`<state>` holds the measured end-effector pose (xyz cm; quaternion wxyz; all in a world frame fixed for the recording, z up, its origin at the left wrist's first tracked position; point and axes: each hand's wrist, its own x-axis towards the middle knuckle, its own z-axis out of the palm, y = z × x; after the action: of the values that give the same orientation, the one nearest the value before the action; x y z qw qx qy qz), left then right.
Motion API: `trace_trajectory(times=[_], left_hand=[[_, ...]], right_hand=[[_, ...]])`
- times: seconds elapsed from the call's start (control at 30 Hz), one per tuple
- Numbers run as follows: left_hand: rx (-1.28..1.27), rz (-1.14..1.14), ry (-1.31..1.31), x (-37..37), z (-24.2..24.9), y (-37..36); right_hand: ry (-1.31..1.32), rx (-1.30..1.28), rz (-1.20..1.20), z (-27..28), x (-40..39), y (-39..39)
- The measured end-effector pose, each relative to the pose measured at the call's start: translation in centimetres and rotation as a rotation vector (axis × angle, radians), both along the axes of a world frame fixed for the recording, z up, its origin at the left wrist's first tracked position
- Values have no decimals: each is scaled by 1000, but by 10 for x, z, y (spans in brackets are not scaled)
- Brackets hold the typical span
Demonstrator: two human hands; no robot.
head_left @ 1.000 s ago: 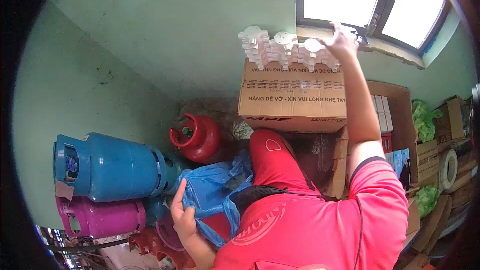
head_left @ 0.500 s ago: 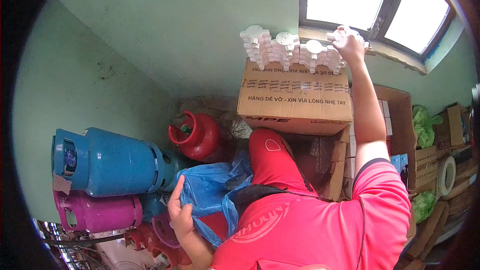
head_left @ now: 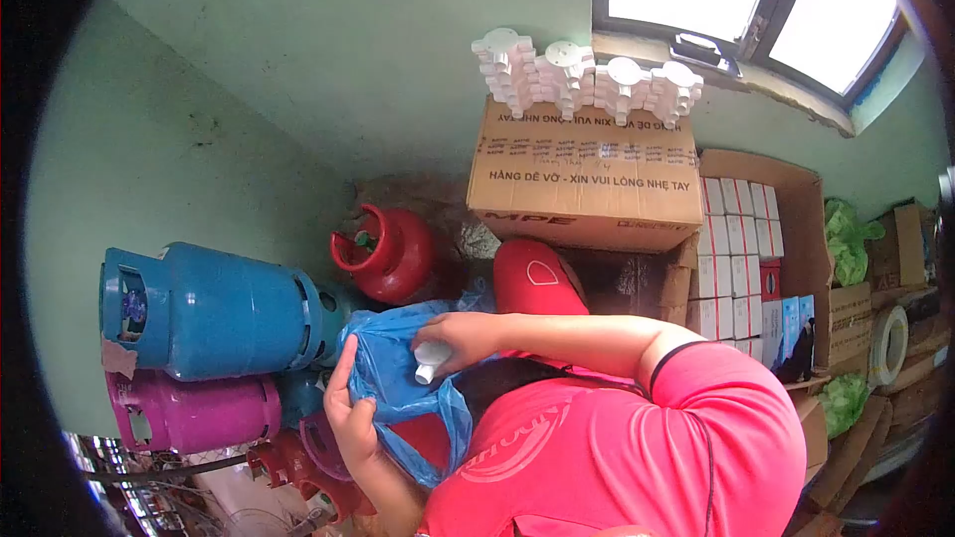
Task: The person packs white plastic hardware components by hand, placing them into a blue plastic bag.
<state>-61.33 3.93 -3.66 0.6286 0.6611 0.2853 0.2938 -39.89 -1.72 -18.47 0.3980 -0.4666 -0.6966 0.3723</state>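
Observation:
My right hand [head_left: 466,338] is closed around a white plastic conduit junction box [head_left: 431,358], a round piece with a short pipe stub, at the mouth of a blue plastic bag [head_left: 398,343]. At the bag's left edge, my left hand [head_left: 356,418] grips the plastic, its index finger extended along the rim. Part of the grip is hidden. Several stacks of similar white junction boxes [head_left: 565,60] stand on top of a cardboard carton [head_left: 587,179] against the wall.
Blue [head_left: 234,313], purple [head_left: 209,413] and red gas cylinders [head_left: 398,254] lie or stand at left. An open carton [head_left: 811,239] of small white boxes [head_left: 731,249] sits at right. A dark, flat object [head_left: 704,53] lies on the window sill.
My right hand has come down from the rightmost stack to the blue bag, carrying a white junction box. My left hand stays at the bag's edge.

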Motion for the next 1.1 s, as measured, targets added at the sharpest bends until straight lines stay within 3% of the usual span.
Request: trace_trajectory(times=[0.1,0.13,0.2,0.3,0.33,0.37,0.4,0.43,0.5,0.6,0.7,0.83,0.87,0.97,1.07,1.1], left_hand=[[-42,-9,-43,-5,-3,-3],[-59,-3,-69,-5,-5,-4],[-46,3,-62,-11,-13,-2],[-93,-16,-90,-14,-24,-1],[-116,9,-73,-9,-23,-4],[-138,30,-52,-6,-23,-7],[-124,24,-62,-8,-31,-5],[-136,3,-79,-6,-31,-4],[-114,-6,-72,-5,-35,-2],[-169,14,-79,2,-26,-5],[-104,7,-70,1,-23,-1],[19,61,-9,4,-15,-1],[-15,64,-10,3,-16,0],[-86,70,-30,0,-16,6],[-106,98,-73,-1,-18,11],[-118,101,-78,-3,-20,11]], right_hand=[[-248,305,-119,-19,3,-10],[-159,222,-107,-20,15,-12],[-107,294,-251,-9,64,-25],[-328,214,-836,30,168,-65],[-416,429,-1012,49,211,-80],[-698,569,-1078,53,266,-95],[-703,489,-1285,62,297,-114],[-888,336,-1493,60,339,-133],[-884,14,-1684,82,380,-159],[-926,-383,-1577,97,421,-173],[-933,-502,-1499,89,442,-176],[-953,-458,-1605,79,445,-172],[-959,-406,-1634,81,439,-174],[-906,154,-1768,96,390,-173],[-523,476,-1469,113,305,-150],[-46,394,-1276,108,271,-134]])
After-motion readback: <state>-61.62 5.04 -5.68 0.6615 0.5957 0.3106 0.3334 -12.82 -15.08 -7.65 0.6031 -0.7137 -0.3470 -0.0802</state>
